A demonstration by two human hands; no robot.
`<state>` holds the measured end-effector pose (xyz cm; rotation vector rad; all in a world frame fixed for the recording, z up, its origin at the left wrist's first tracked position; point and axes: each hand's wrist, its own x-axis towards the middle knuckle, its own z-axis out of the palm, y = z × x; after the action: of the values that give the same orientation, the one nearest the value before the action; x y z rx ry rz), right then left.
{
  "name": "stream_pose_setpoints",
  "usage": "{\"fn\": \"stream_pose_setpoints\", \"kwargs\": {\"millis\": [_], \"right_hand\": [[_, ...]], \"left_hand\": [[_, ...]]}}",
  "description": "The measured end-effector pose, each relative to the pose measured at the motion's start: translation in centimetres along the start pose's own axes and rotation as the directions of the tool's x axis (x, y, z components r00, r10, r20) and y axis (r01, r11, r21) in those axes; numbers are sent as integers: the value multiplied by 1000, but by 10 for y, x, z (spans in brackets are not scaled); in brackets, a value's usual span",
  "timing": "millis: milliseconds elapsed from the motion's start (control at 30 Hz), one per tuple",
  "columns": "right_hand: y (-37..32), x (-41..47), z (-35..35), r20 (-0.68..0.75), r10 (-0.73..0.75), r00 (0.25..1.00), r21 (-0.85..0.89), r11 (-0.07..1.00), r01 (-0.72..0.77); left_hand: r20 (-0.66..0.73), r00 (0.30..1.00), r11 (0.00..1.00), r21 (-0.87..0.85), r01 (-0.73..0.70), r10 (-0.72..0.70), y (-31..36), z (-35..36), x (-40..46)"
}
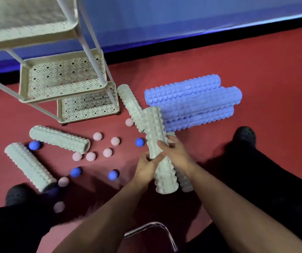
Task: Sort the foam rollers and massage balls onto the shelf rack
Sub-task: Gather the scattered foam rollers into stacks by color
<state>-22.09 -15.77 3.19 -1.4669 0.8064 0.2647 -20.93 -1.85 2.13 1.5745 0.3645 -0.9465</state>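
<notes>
Far left of your grip stands the perforated metal shelf rack (62,77). Two knobbly grey rollers and spiky pink and blue balls lie on the red floor (237,57). Your left hand (146,166) and right hand (175,152) clasp a ridged grey foam roller (153,128), held tilted. Three blue rollers (194,103) lie stacked right.

You see a red floor (219,66) and a blue wall (164,21) with a black strip along its base. Your shelf rack (64,75) is cream, its trays punched with a diamond pattern of small holes. The roller you hold (153,128) is pale grey-green with a knobbed grid; three more like it lie around. The stacked rollers (192,101) are light blue, ridged in squares. Spiky balls come in pale pink (97,136) and deep blue (139,142). Your shoes (244,136) are black.
</notes>
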Motion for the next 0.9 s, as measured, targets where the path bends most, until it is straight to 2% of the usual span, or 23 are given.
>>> {"fn": "stream_pose_setpoints", "kwargs": {"millis": [167,300,433,600,900], "right_hand": [[-20,-26,-37,58,-40,998,-73,996,44],[-12,-33,-65,-2,-89,996,-114,990,88],[16,-17,-101,-111,-48,993,-229,973,22],[62,24,-145,-179,84,980,-358,923,-144],[111,89,-165,-154,262,953,-561,770,-303]], "left_hand": [[148,987,994,79,-69,57,22,29,-35],[235,966,972,180,-154,110,22,37,-40],[111,987,936,320,-145,115,17,36,-35],[-12,997,934,349,-73,82,7,27,-6],[-113,994,880,471,50,4,-18,45,51]]}}
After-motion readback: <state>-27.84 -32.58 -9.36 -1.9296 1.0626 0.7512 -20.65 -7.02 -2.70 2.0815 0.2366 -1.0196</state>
